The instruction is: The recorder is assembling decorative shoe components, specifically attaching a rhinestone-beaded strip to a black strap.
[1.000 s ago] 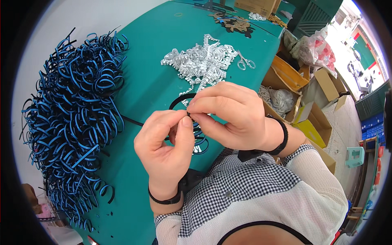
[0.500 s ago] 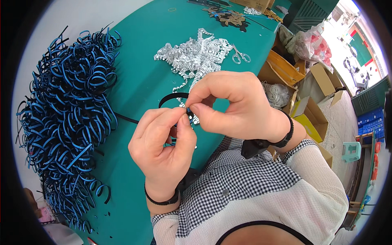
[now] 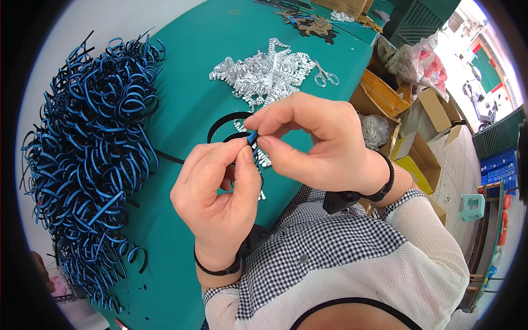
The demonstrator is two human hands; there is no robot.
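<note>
Between the fingertips of both hands is a narrow black and blue curled strip [image 3: 216, 126]. My left hand [image 3: 217, 176] pinches it with thumb and forefinger. Just to the right, my right hand [image 3: 313, 140] has thumb and forefinger closed at the same spot, where a bit of blue shows. The strip arches behind my left fingers. Past the hands lies a heap of silvery-white crimped strips [image 3: 261, 77], with small scissors [image 3: 325, 76] at its right. A large pile of curled black and blue strips [image 3: 99, 154] covers the table's left side.
All this rests on a green table [image 3: 187, 60]. Dark and tan cut pieces [image 3: 311, 25] lie at its far edge. On the floor to the right stand a yellow box [image 3: 415, 162], other cartons, a bag of white cord [image 3: 373, 131] and a pale green stool [image 3: 472, 207].
My fingertips have parted slightly, baring more of the strip's blue face between them. The black loop behind my left hand sits wider and a little farther left.
</note>
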